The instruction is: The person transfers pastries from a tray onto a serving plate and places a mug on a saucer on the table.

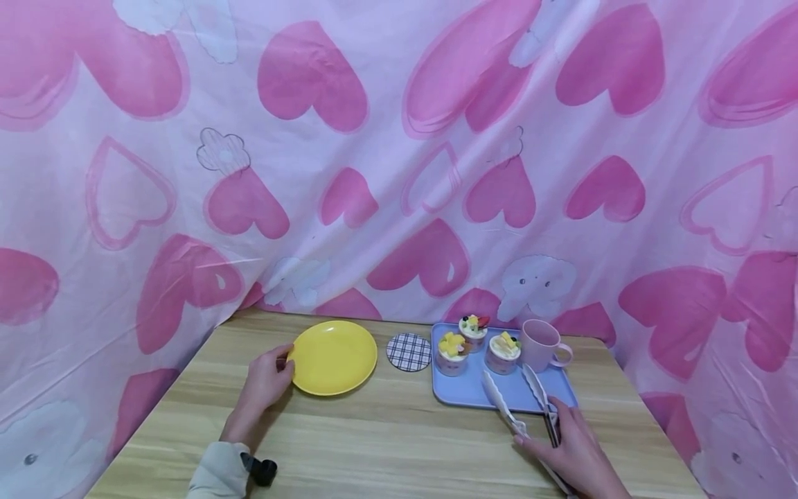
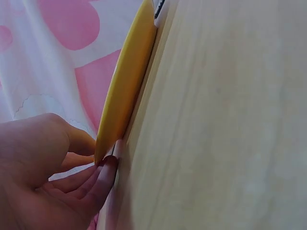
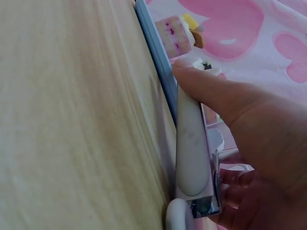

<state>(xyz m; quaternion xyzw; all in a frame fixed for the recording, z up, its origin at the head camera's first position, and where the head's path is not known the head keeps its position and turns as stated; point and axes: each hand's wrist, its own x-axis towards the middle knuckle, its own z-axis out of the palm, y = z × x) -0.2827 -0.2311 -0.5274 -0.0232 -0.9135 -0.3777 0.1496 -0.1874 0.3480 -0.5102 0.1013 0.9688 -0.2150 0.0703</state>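
My left hand (image 1: 267, 381) pinches the left rim of a yellow plate (image 1: 334, 358), thumb above and fingers under the edge in the left wrist view. My right hand (image 1: 576, 443) grips a pair of tongs (image 1: 506, 409) with white tips and white-covered handles. The tongs' arms are spread, their tips over the front of a blue tray (image 1: 461, 394). On that tray stand three small dessert cups: one with yellow fruit (image 1: 451, 353), one behind it with a strawberry (image 1: 473, 333), and one nearer the tongs (image 1: 502, 352). Nothing is between the tong tips.
A pink mug (image 1: 540, 345) stands at the tray's back right, handle to the right. Between plate and tray lies a round checked coaster (image 1: 409, 352). A pink heart-patterned curtain (image 1: 399, 173) hangs behind the wooden table (image 1: 374, 450).
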